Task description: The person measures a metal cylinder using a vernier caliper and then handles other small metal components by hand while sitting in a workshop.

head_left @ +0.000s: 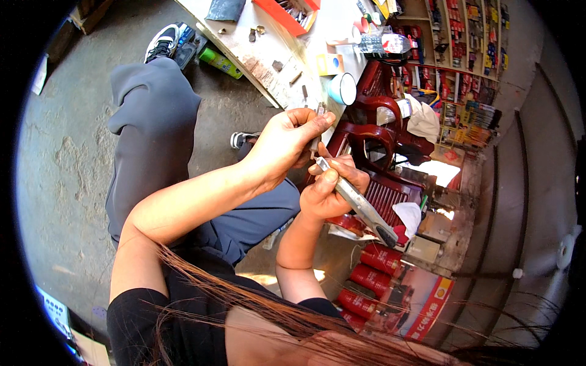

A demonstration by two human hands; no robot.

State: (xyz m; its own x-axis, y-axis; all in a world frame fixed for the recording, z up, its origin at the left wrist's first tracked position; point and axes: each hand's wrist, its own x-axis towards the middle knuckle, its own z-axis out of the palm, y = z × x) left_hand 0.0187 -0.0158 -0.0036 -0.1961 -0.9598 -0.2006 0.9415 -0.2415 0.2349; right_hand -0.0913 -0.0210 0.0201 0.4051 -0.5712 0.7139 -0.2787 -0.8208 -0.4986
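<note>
Work seems under way: a small metal piece [315,146] is pinched in the left grip [289,139], a grey tool [362,207] clasped in the right grip [323,194]; what's left can't be told.

One long metal tool [360,205], one held metal piece [315,144], one pale-blue cup [336,90], one green can [220,63], two shoes [163,44]

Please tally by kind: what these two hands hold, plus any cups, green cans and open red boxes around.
Long grey tool in right hand: 1
Small dark piece in left hand: 1
Cup: 1
Green can: 1
Open red box: 1
Total: 5
</note>
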